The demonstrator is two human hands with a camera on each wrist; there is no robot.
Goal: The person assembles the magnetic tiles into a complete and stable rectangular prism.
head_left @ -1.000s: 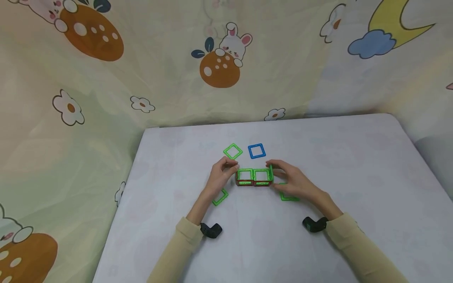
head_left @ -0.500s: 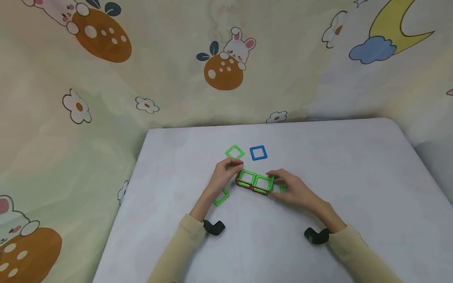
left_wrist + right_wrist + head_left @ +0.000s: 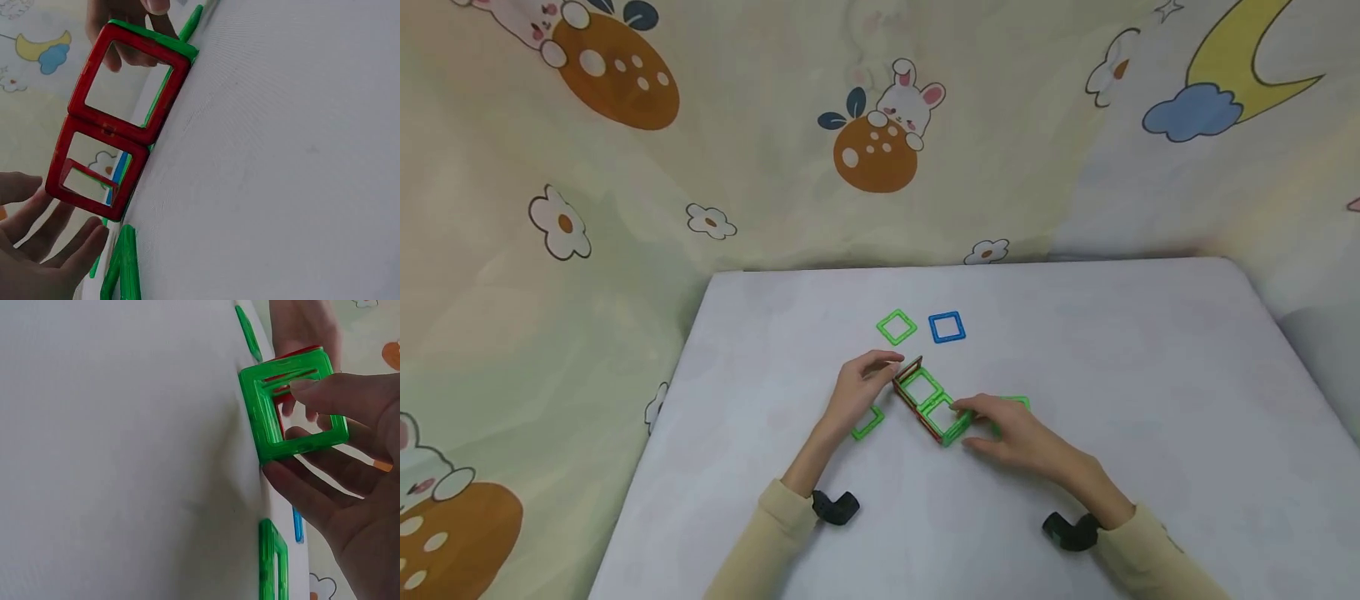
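A joined row of square magnetic tiles [image 3: 922,392] lies slanted on the table between the hands. Two green tiles lie flat at its base, with red tiles [image 3: 128,81] upright along the near left side. Another red tile closes the far end, and an upright green tile [image 3: 250,406] forms the near right end. My right hand [image 3: 1017,433] holds that green end, one digit reaching into its frame and others at its lower corner. At the far left end my left hand [image 3: 859,387] has loosely bent, spread fingers right at the red tile's corner.
A loose green tile [image 3: 884,335] and a blue tile [image 3: 947,339] lie flat farther back. Another green tile [image 3: 868,427] sits partly under the left hand, and one more [image 3: 1022,400] behind the right hand. A patterned cloth [image 3: 760,167] hangs beyond the table [image 3: 1150,350].
The tile row has turned clockwise, its right end swinging toward the near edge along with my right hand. My left hand has shifted slightly nearer and left, and its fingers have loosened.
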